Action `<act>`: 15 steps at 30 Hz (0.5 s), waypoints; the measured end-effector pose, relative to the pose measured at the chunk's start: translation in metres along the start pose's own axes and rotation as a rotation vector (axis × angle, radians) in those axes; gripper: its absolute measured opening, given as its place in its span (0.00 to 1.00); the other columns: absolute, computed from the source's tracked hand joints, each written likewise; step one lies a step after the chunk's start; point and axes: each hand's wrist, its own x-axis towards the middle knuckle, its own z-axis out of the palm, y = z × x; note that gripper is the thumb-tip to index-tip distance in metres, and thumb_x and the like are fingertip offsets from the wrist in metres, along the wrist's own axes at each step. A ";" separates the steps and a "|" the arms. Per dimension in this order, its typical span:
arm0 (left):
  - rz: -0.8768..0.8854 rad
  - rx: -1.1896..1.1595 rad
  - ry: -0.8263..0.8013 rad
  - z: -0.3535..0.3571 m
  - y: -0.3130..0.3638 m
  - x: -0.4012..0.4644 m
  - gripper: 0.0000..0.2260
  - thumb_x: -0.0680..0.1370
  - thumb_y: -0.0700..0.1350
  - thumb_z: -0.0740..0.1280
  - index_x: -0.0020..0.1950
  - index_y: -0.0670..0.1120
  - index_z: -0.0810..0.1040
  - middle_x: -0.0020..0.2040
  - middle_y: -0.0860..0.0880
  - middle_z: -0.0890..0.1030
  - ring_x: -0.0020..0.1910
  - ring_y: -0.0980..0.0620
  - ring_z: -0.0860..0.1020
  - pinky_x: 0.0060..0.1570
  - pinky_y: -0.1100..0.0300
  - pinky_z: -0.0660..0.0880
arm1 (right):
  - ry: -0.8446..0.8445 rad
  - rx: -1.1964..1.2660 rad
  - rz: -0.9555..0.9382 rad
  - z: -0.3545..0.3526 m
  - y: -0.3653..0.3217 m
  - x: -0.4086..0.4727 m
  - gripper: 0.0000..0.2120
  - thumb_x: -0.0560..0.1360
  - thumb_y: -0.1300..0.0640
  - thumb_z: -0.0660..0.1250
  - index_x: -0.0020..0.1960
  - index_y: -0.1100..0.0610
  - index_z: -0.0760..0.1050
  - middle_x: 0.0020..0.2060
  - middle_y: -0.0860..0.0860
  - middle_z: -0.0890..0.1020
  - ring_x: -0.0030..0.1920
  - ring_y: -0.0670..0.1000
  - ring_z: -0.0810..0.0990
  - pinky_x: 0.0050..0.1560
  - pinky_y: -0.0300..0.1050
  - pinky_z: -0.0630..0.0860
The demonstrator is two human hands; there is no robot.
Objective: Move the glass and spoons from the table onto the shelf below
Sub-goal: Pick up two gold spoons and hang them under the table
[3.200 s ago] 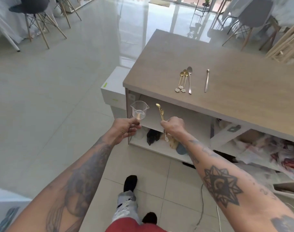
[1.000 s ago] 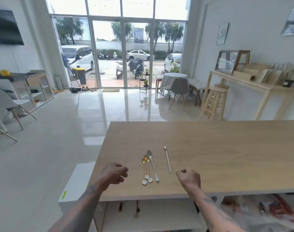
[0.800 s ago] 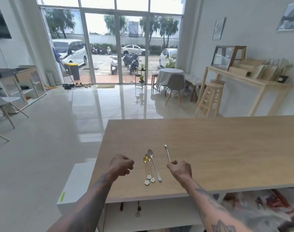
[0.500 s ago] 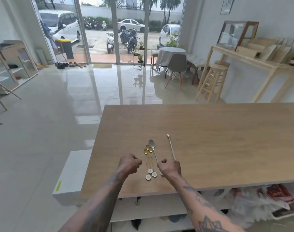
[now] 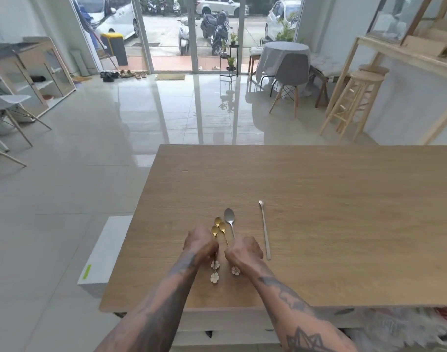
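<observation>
Three gold spoons [image 5: 218, 224] with white flower ends lie near the front of the wooden table [image 5: 319, 199], beside a silver spoon [image 5: 229, 216]. A long thin silver stirrer [image 5: 265, 232] lies apart to their right. My left hand [image 5: 200, 243] is curled down with its fingers pinched on the handles of two gold spoons. My right hand [image 5: 244, 251] is closed over the handles of the third gold spoon and the silver spoon. All the spoons still touch the table. The glass is out of sight. Only the top edge of the shelf [image 5: 230, 326] below shows.
A white box [image 5: 103, 255] stands on the floor against the table's left end. Crumpled bags [image 5: 408, 326] fill the space under the table at right. Wooden stools [image 5: 354, 102] and a grey chair [image 5: 291, 72] stand far behind.
The view has come up from the shelf to the tabletop. Both hands, empty, moved inward onto the spoon handles and closed on them. One gold spoon has shifted slightly right.
</observation>
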 end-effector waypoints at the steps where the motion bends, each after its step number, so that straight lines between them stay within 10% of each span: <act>1: -0.010 0.001 -0.001 -0.001 0.002 0.000 0.08 0.69 0.36 0.72 0.32 0.43 0.77 0.33 0.46 0.81 0.39 0.47 0.85 0.36 0.58 0.82 | -0.015 -0.011 -0.002 -0.001 0.000 0.000 0.16 0.78 0.64 0.60 0.32 0.57 0.66 0.31 0.49 0.69 0.29 0.46 0.66 0.27 0.39 0.62; 5: -0.026 -0.047 -0.004 -0.001 0.000 -0.001 0.06 0.70 0.39 0.73 0.35 0.42 0.78 0.33 0.47 0.82 0.31 0.52 0.82 0.19 0.66 0.72 | -0.045 -0.005 -0.018 -0.005 0.001 0.001 0.14 0.79 0.62 0.61 0.34 0.57 0.67 0.33 0.49 0.71 0.30 0.47 0.67 0.26 0.39 0.61; 15: 0.064 -0.182 0.077 -0.028 -0.020 -0.018 0.10 0.74 0.46 0.73 0.38 0.39 0.84 0.28 0.48 0.82 0.25 0.57 0.80 0.23 0.67 0.70 | 0.066 0.266 -0.007 -0.040 0.003 -0.021 0.19 0.77 0.59 0.65 0.29 0.54 0.65 0.25 0.48 0.68 0.24 0.45 0.64 0.24 0.36 0.59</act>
